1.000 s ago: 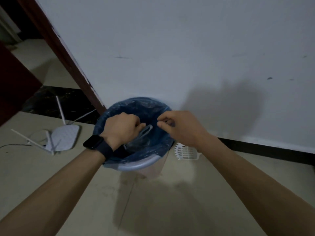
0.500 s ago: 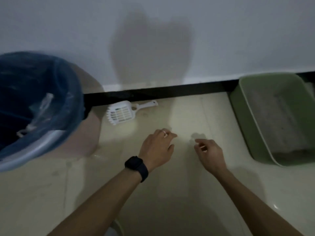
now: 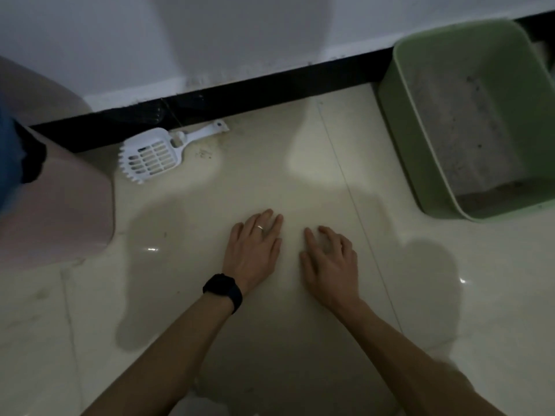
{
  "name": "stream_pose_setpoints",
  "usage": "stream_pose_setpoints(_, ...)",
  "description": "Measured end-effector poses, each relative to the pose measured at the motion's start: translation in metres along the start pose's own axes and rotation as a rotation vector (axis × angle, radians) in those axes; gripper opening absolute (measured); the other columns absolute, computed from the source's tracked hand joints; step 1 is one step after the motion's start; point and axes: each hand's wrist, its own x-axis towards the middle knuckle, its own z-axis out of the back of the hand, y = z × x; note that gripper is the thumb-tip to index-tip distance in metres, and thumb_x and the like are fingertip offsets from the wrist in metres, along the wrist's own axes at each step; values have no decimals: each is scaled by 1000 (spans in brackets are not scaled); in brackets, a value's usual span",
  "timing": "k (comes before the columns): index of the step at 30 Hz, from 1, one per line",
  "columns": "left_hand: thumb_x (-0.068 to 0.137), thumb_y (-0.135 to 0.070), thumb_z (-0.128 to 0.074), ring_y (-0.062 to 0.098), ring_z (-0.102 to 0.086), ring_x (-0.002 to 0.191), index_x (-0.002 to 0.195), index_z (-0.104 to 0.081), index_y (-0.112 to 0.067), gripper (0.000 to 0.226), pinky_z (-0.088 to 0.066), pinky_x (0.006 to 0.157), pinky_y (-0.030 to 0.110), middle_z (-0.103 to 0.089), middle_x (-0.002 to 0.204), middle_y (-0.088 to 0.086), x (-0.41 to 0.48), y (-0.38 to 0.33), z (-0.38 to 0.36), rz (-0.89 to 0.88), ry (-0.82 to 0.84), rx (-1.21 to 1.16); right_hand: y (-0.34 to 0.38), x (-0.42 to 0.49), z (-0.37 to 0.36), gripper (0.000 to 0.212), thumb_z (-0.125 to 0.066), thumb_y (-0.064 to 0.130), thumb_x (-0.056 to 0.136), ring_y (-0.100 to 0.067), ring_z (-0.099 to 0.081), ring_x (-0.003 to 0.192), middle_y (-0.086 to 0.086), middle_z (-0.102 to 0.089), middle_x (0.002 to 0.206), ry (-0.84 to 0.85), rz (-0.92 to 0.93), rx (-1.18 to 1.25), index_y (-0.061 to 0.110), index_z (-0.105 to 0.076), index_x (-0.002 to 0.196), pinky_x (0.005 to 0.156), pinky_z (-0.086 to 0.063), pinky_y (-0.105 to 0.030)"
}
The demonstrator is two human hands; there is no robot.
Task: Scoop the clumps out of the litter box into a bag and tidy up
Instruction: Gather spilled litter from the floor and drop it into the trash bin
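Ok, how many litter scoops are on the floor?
1. The white scoop lies by the black baseboard, between the pink bin and the green litter box. Others may lie outside the view.

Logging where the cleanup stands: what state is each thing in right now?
litter scoop: lying on the floor by the baseboard, no hand on it
litter box: uncovered, litter inside
bin: lined with blue bag, mostly out of frame
left hand: fingers straight, holding nothing
right hand: fingers relaxed, holding nothing
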Motion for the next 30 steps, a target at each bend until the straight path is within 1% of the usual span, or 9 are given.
stream_pose_setpoints(5, 95, -38, -46, 26, -51, 120, 134, -58, -21, 44, -44, 93, 41, -56, 135, 5, 9, 2, 3, 6, -92, -70, 0, 5, -3, 50, -49, 46, 95, -31, -40, 124, -6, -44, 143, 8, -24, 31, 26, -50, 141, 94, -42, -43)
stream_pose_setpoints(8, 95, -35, -50, 25, -53, 113, 128, -64, -22, 38, -46, 85, 38, -60, 127, 5, 16, 3, 1, 1, -142, -75, 1, 6, -4, 50, -50, 46, 95, -31, -42, 123, -7, -45, 142, -9, -20, 26, 26, -51, 141, 93, -43, -42)
stream_pose_setpoints(11, 94, -35, -55, 26, -54, 109, 124, -67, -22, 35, -47, 80, 38, -62, 123, 5, 19, 4, -1, -33, -179, -52, 4, 6, -7, 48, -51, 45, 96, -31, -43, 122, -7, -48, 140, -46, -18, 19, 25, -53, 140, 91, -43, -42)
stream_pose_setpoints(17, 92, -36, -62, 27, -58, 100, 114, -73, -21, 29, -50, 75, 37, -66, 115, 4, 25, 7, 0, -100, -270, -54, -1, 11, -11, 42, -54, 43, 96, -29, -48, 116, -6, -53, 133, -118, 35, 47, 27, -59, 134, 84, -43, -39)
stream_pose_setpoints(21, 93, -37, -60, 28, -59, 97, 110, -74, -23, 26, -50, 73, 37, -67, 114, 4, 29, 10, -3, -160, -297, -32, -7, 17, -14, 37, -57, 40, 95, -28, -52, 108, -7, -59, 124, -192, 97, 74, 26, -65, 128, 78, -43, -37)
stream_pose_setpoints(25, 92, -37, -64, 28, -61, 94, 105, -76, -26, 20, -50, 70, 36, -68, 111, 2, 28, 7, -5, -209, -332, -73, -9, 23, -16, 31, -61, 38, 95, -27, -55, 101, -5, -63, 117, -237, 123, 124, 24, -70, 120, 73, -44, -37)
stream_pose_setpoints(27, 92, -37, -65, 28, -61, 93, 102, -76, -26, 18, -50, 70, 36, -68, 110, 2, 27, 4, -6, -213, -338, -97, -9, 28, -16, 27, -64, 36, 94, -26, -56, 97, -4, -65, 112, -260, 142, 154, 22, -73, 115, 71, -45, -37)
stream_pose_setpoints(30, 91, -36, -67, 27, -60, 90, 93, -78, -28, 14, -49, 66, 34, -68, 108, 0, 30, 1, -7, -203, -344, -148, -8, 37, -16, 19, -69, 29, 92, -25, -57, 87, -3, -67, 102, -300, 167, 239, 18, -77, 105, 71, -49, -37)
